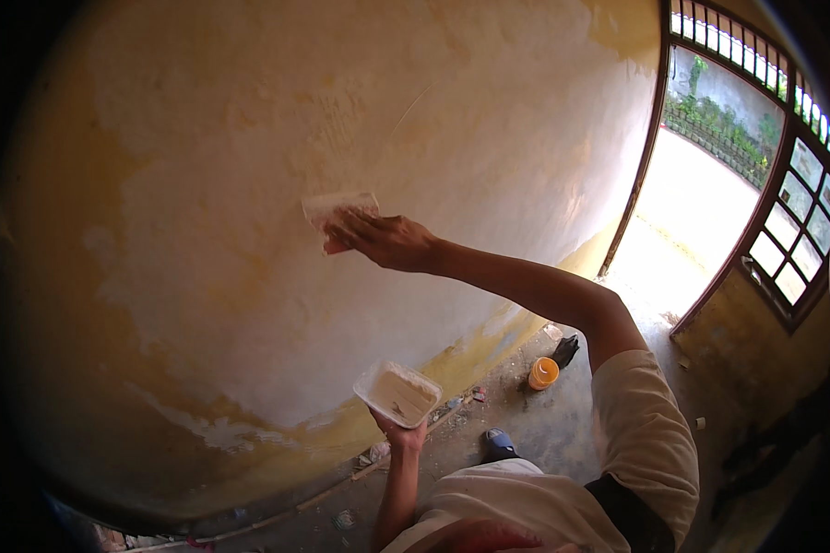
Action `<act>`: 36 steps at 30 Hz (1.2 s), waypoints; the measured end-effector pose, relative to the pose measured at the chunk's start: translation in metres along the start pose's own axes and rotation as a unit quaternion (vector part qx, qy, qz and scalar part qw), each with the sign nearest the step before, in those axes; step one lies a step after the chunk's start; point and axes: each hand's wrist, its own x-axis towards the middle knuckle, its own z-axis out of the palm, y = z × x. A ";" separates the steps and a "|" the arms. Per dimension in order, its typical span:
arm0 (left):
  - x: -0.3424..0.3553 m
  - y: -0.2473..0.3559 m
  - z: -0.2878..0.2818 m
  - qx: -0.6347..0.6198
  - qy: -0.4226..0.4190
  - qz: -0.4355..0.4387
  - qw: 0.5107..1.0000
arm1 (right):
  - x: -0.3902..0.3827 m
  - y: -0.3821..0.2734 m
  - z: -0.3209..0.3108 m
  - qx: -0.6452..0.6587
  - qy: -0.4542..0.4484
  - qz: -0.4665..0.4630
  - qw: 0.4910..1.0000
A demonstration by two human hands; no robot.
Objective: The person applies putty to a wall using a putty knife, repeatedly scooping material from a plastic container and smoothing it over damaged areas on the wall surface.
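Observation:
My right hand [392, 241] is closed on a flat, pale putty spreader [327, 208], its blade lying against the wall [240, 304]. Patches of whitish filler cover much of that yellow wall, with bare yellow showing around the edges. Lower down, my left hand [402, 435] grips a clear plastic tub [366, 382] from below. The tub is tilted toward me, and pale putty [404, 396] coats its inside. Its near side hides some of my left fingers.
An orange bucket [544, 373] stands on the floor near the wall's foot, beside a black item [566, 349]. Debris [456, 405] lies along the wall base. At the right are an open doorway [701, 203] and a paned window [793, 230]. A blue slipper [499, 440] shows below.

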 end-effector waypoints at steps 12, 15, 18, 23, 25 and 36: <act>-0.011 0.004 -0.001 -0.015 -0.011 0.043 0.999 | 0.007 0.187 -0.092 -0.076 0.244 0.373 0.892; -0.017 0.009 -0.003 -0.017 0.001 0.055 0.998 | 0.021 0.110 -0.031 -0.085 0.249 0.230 0.937; -0.015 0.010 -0.003 -0.016 0.012 0.042 0.999 | -0.004 -0.004 0.008 0.000 0.098 0.123 0.988; -0.012 0.011 -0.003 -0.005 0.001 0.032 0.999 | -0.039 -0.049 -0.001 0.165 -0.023 0.074 0.983; -0.009 0.015 -0.002 -0.001 -0.010 0.046 0.999 | -0.011 -0.013 -0.035 0.153 0.086 0.082 0.981; -0.005 0.002 0.007 -0.040 -0.009 0.039 0.998 | 0.133 0.230 -0.098 -0.184 0.197 0.273 0.924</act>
